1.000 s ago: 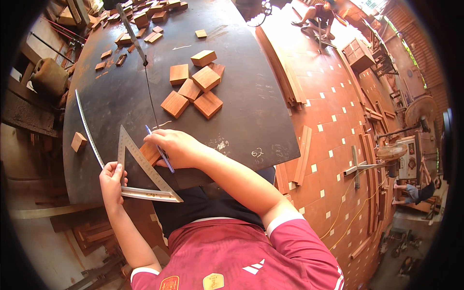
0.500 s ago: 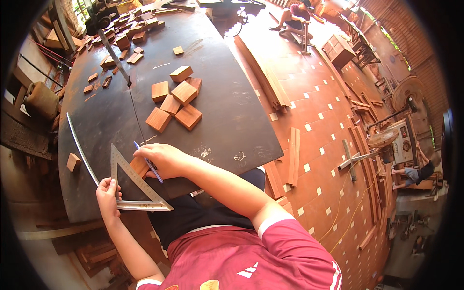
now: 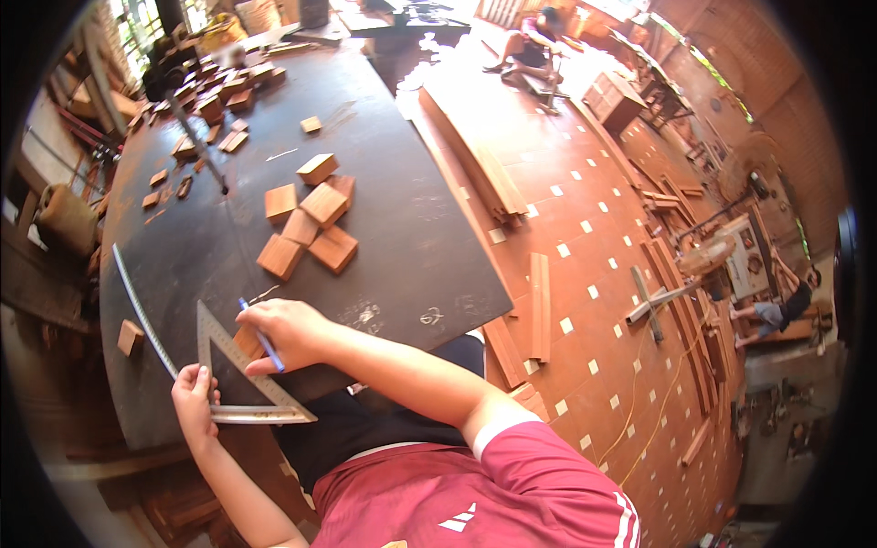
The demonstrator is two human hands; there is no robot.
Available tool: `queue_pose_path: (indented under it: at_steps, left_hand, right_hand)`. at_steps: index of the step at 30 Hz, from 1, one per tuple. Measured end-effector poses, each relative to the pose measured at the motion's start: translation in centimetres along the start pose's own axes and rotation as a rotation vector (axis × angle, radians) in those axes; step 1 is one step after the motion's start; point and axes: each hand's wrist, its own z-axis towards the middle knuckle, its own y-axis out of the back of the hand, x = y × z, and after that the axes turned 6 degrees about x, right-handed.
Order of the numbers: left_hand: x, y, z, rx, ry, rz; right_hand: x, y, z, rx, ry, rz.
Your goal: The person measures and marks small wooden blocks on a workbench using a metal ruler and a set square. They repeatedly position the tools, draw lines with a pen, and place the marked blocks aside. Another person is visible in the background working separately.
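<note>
My left hand [image 3: 194, 402] grips a metal triangular set square [image 3: 260, 414] by its thick base near the table's front edge. My right hand [image 3: 294, 336] is closed around a blue pen [image 3: 269, 349], its fingers also against a small wooden block [image 3: 247, 345]. That block lies partly behind the triangle's slanted ruled edge and is partly hidden by my fingers. A loose wooden block [image 3: 130, 337] sits left of my left hand, beyond a long thin metal ruler [image 3: 142, 308]. Ahead of my right hand, several cut blocks [image 3: 324, 205] are clustered on the dark table [image 3: 402, 247].
An upright saw blade [image 3: 205, 153] passes into the table past the clustered blocks. Many offcuts [image 3: 212, 110] pile at the far left. Long boards [image 3: 475, 160] lie on the tiled floor to the right. Two other people [image 3: 533, 47] are farther off.
The whole view has shifted, so the table and blocks appear lower at the front and further left. Both hands keep their holds on the set square and the pen.
</note>
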Motion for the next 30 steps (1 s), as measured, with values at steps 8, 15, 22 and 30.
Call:
queue_pose_path:
  at_steps: [8,15,22,30]
  left_hand:
    - [1.2,1.5,0.5,-0.006,-0.013,0.043]
    - [1.0,1.5,1.3,0.075,-0.019,0.036]
    - [1.4,2.8,-0.3,-0.005,-0.024,0.081]
    - [0.3,-0.4,-3.2,-0.113,-0.071,0.23]
  right_hand:
    - [0.1,-2.4,0.8,-0.064,-0.09,-0.039]
    - [-0.4,-2.4,0.2,-0.068,-0.173,-0.021]
    - [0.0,-2.7,1.1,-0.05,-0.135,-0.009]
    - [-0.3,-2.6,1.0,-0.021,-0.188,0.002]
